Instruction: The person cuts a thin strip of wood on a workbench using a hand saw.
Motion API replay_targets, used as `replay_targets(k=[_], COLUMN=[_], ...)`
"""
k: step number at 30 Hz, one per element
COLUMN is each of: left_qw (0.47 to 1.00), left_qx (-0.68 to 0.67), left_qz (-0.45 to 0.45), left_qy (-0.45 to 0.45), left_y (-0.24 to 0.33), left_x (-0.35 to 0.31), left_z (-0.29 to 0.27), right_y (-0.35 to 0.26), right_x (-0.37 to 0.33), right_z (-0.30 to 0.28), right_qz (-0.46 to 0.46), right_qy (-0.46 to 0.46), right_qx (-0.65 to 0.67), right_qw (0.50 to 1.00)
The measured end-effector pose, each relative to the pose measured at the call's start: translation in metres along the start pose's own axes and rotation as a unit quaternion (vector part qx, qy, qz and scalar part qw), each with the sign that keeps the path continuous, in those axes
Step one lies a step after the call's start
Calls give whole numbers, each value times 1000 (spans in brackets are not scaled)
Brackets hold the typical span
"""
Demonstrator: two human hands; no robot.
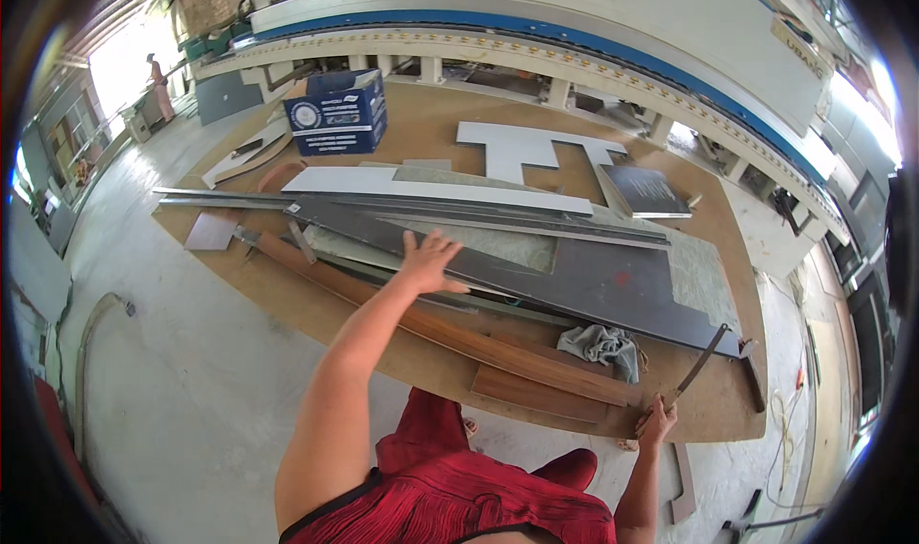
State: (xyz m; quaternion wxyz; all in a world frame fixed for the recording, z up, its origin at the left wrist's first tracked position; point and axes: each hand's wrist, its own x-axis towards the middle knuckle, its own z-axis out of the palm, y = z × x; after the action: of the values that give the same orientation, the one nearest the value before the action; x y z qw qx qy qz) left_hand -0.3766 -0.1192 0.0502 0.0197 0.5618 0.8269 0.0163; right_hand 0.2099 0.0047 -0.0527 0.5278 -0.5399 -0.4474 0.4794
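My left hand (431,259) is spread over the long dark grey board (517,271). Its fingertips seem to rest on the board, though contact is hard to make out. At the lower right, my right hand (657,420) grips a long, narrow, dark blade-like tool (702,360), which points up and to the right. The tool's tip is near the board's right end. A crumpled grey cloth (603,346) lies between the board and my right hand. Curved wood-brown strips (498,352) run along the near side of the pile.
A brown sheet (421,142) lies beneath the pile. On it stand a blue carton (335,113), a white cut-out panel (522,147) and a dark flat box (646,192). A long machine (593,51) spans the back. Far left, another person (158,86) stands by a bench.
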Motion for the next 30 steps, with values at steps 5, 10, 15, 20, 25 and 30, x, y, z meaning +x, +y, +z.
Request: replay_targets(k=[5, 10, 15, 20, 25, 30], left_qw=[996, 997, 994, 993, 993, 993], left_qx=[-43, -47, -108, -119, -115, -119], left_qz=[50, 23, 6, 2, 6, 8], left_qy=[66, 56, 27, 20, -1, 4], left_y=[9, 20, 19, 14, 14, 14], left_x=[16, 15, 17, 26, 32, 39], left_z=[25, 23, 8, 1, -1, 3], right_y=[-7, 6, 2, 4, -3, 3], right_x=[-1, 2, 1, 6, 3, 6], right_z=[12, 1, 2, 3, 4, -4], right_qz=[0, -19, -12, -13, -2, -26], right_qy=[-17, -8, -11, -19, -24, -32], right_qx=[4, -13, -1, 1, 8, 19], right_qw=[1000, 1000, 1000, 1000, 1000, 999])
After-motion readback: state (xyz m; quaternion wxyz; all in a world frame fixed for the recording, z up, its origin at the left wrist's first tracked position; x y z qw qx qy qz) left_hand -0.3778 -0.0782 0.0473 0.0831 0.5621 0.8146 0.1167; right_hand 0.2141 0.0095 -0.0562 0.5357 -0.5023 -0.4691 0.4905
